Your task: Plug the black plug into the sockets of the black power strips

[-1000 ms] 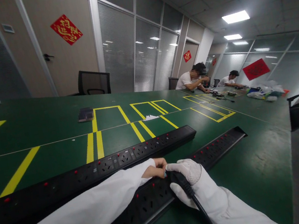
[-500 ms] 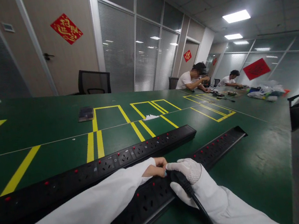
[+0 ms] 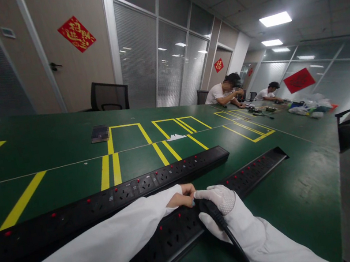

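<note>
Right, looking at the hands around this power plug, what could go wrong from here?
The bare left hand is close beside the power plug held by the gloved right hand, so a fingertip might get pinched. The power cord runs out of view; a snag there could tug the plug. The hands cover part of the nearer power strip, so sockets beneath could be misjudged.

Just below centre, at 6 o'clock, the bare left hand (image 3: 186, 197)'s fingertips are lost where they meet the gloved right hand (image 3: 222, 199); anything between them can't be made out. The black plug (image 3: 208, 208)'s front is covered, so its seating in the near power strip (image 3: 175, 234) can't be told. Its cord (image 3: 237, 246) leaves the frame at 5 o'clock, the far power strip (image 3: 168, 172) at 8. A dark object (image 3: 100, 133) at 9 o'clock (all pixels) is unreadable.
</note>
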{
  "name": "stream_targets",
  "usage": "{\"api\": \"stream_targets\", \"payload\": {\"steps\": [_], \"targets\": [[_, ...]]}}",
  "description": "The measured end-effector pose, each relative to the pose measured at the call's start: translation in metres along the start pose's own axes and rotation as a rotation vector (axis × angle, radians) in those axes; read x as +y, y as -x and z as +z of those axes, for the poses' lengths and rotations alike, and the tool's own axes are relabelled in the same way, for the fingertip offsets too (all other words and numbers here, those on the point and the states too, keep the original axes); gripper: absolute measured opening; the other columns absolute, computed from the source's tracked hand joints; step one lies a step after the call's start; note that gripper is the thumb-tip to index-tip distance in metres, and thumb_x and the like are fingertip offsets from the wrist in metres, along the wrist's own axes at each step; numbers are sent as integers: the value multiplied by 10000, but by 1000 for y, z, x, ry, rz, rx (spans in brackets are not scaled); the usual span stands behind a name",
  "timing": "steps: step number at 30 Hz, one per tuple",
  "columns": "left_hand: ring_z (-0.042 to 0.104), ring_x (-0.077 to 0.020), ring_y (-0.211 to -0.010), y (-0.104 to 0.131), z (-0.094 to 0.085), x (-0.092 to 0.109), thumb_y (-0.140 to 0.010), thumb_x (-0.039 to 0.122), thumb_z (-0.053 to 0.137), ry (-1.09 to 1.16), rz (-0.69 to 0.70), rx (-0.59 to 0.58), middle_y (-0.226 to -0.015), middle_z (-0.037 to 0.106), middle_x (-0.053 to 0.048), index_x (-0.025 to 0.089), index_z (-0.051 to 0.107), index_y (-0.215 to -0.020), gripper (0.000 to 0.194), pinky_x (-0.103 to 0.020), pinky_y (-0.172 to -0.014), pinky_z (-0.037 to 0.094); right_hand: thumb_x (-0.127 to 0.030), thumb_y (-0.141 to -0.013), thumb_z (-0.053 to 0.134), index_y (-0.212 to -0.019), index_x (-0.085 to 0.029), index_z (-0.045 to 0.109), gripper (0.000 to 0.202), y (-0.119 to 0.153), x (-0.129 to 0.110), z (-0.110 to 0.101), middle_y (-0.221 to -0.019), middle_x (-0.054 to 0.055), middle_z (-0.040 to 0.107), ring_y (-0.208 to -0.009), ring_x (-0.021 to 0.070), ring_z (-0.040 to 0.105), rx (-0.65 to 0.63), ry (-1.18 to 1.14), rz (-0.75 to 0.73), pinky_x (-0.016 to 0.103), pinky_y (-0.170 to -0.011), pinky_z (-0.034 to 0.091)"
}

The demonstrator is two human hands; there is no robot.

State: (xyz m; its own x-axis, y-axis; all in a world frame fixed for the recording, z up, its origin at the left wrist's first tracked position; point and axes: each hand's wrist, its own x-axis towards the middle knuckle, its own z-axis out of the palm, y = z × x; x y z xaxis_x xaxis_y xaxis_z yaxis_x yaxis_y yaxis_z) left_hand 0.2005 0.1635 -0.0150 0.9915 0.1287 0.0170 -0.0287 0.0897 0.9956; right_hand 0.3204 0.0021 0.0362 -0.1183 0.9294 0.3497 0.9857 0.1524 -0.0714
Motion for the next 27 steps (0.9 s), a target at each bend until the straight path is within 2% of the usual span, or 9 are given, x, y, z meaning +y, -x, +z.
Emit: {"api": "stream_targets", "payload": {"steps": [8,14,27], "targets": [[388,-97,-613,-3,-3,-4,-529,239,630,-24,-11,-22,-625,483,48,169,439,-633,228,-230,-573,286,-295,-706,568,-1152,-237,519,453,-1,-1,-2,-805,23,604,-742,167,589,-15,-5,5,280,-686,472],[395,-96,-607,0,-1,0,-526,241,617,-34,-23,20,-618,480,46,167,449,-633,212,-228,-565,284,-314,-718,570,-1155,-247,528,444,2,-3,-4,-960,52,620,-928,208,582,3,3,25,316,-807,469],[393,-94,-594,0,-2,-1,-531,236,622,-17,-19,18,-600,488,46,162,476,-635,194,-228,-549,273,-320,-733,551,-1143,-246,527,417,2,-5,-6,-955,53,624,-931,208,589,20,-17,16,321,-815,471]]}}
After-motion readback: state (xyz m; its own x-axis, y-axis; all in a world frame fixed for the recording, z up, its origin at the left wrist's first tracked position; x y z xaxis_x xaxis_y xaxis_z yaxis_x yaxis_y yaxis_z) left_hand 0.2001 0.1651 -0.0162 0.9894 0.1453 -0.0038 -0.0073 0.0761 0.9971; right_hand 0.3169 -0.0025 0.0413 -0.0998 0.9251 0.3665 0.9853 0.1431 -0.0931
